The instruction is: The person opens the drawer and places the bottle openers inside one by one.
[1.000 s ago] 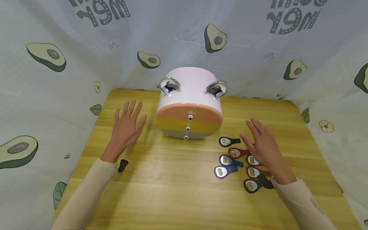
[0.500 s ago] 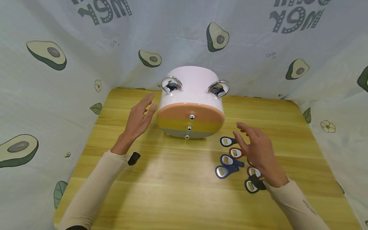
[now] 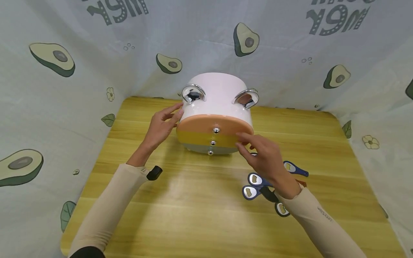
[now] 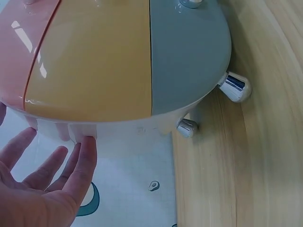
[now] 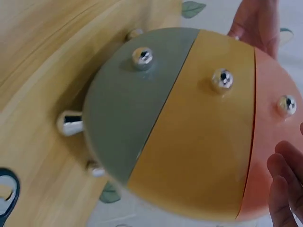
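Observation:
A white rounded chest of drawers (image 3: 219, 86) stands toward the back of the table, with orange, yellow and grey-green drawer fronts and silver knobs. My left hand (image 3: 160, 125) is at its left side; in the left wrist view the fingertips (image 4: 87, 144) touch the white wall. In front of the chest's right part hovers my right hand (image 3: 266, 157), fingers loosely bent around nothing, near the orange drawer (image 5: 270, 142). Whether it touches the front cannot be told. The silver top knob (image 3: 216, 130) is left of that hand.
Several bottle openers lie right of centre, including a blue bottle opener (image 3: 250, 192) and a black-rimmed bottle opener (image 3: 282, 209); my right arm hides others. Another blue bottle opener (image 3: 295, 168) lies farther right. A patterned cloth (image 3: 274, 53) hangs behind the wooden table (image 3: 200, 215).
My left hand has moved right and come against the chest's side. My right hand has swung left from above the openers to the chest's front. The chest stays in place.

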A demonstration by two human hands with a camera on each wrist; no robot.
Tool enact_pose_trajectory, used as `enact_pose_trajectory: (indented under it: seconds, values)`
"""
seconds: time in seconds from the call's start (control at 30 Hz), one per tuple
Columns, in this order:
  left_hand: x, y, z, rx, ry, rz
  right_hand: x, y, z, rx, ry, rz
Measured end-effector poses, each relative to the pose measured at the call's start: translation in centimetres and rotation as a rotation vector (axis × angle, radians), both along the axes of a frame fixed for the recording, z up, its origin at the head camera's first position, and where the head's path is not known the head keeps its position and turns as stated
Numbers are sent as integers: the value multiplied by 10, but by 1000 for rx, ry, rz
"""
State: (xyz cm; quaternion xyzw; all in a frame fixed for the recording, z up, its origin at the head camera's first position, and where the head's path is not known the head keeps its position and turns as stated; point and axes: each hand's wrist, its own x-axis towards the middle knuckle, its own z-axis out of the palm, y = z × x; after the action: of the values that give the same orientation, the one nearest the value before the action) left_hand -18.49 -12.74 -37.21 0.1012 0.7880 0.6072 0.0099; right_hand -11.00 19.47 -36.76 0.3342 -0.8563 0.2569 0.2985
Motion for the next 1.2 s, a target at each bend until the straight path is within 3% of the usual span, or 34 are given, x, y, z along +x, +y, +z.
enact_pose_trajectory:
  seconds: [0.13, 0.57, 0.9, 1.2]
  values:
    - [0, 0, 1, 5, -9, -1, -9, -14, 2, -8, -7, 41]
    - [-3, 0, -2, -2, -10, -2, -30, -45, 4, 68, 97, 67]
    - [-3, -1, -2, -7, -5, -11, -33, -53, 2, 70, 155, 33]
    - [-3, -3, -2, -5, 0, -25, -22, -53, 2, 74, 186, 55]
